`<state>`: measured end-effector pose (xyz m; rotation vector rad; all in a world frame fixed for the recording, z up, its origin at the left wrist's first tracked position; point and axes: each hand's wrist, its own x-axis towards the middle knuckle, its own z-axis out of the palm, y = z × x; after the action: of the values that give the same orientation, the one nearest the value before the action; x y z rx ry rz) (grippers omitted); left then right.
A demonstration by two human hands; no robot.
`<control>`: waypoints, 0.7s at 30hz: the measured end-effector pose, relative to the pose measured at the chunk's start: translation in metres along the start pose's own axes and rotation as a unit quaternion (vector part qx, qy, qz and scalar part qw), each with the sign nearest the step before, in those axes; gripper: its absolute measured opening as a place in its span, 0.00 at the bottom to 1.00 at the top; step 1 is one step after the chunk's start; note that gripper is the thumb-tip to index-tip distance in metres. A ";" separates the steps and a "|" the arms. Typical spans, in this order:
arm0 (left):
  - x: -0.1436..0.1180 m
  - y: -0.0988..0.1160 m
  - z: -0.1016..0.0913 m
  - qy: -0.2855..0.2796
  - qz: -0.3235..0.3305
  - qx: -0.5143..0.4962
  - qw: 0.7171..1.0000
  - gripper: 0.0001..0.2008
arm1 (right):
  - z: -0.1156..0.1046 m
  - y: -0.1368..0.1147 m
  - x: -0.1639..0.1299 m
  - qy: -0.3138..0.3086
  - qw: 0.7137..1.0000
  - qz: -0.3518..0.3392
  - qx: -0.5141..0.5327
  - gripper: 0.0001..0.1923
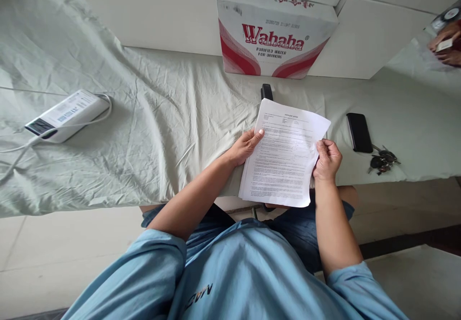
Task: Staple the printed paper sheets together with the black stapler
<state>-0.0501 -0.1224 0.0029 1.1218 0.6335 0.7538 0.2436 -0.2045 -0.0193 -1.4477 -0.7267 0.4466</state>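
1. The printed sheets point(284, 154) are held up between both hands, over the near edge of the desk point(162, 133), with their lower end hanging past that edge above the person's lap.
2. The long axis of the sheets runs from near the body up and slightly to the right, away from the person, so the top edge points toward the Wahaha box point(275, 34).
3. The left hand point(245, 147) grips the left long edge about halfway up; its fingers point(256, 136) are closed on the paper, thumb on top.
4. The right hand point(327, 159) pinches the right long edge at about the same height, fingers curled narrow around it.
5. Both hands sit equally close to the sheets, one on each side, so neither is the nearer.
6. A dark stapler-like object point(267, 91) lies just beyond the top edge of the sheets; a black phone point(359, 132) and keys point(383, 160) lie to the right, apart from the right hand.
7. A white power bank point(66, 113) with its cable rests well to the left.
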 end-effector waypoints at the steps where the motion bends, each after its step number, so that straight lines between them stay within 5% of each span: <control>1: 0.000 -0.001 0.000 0.000 0.000 -0.001 1.000 0.37 | 0.000 0.000 0.000 -0.001 1.000 0.000 0.001 0.30; 12: 0.000 0.000 -0.001 -0.009 -0.008 0.003 1.000 0.38 | -0.001 0.002 -0.001 -0.014 1.000 -0.008 -0.021 0.29; 21: 0.010 -0.011 0.000 0.112 -0.036 -0.109 0.987 0.35 | -0.001 -0.006 -0.006 -0.060 0.996 -0.007 -0.063 0.31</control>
<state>-0.0417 -0.1167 -0.0081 0.8170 0.7566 0.8708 0.2386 -0.2097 -0.0142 -1.5433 -0.8737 0.4883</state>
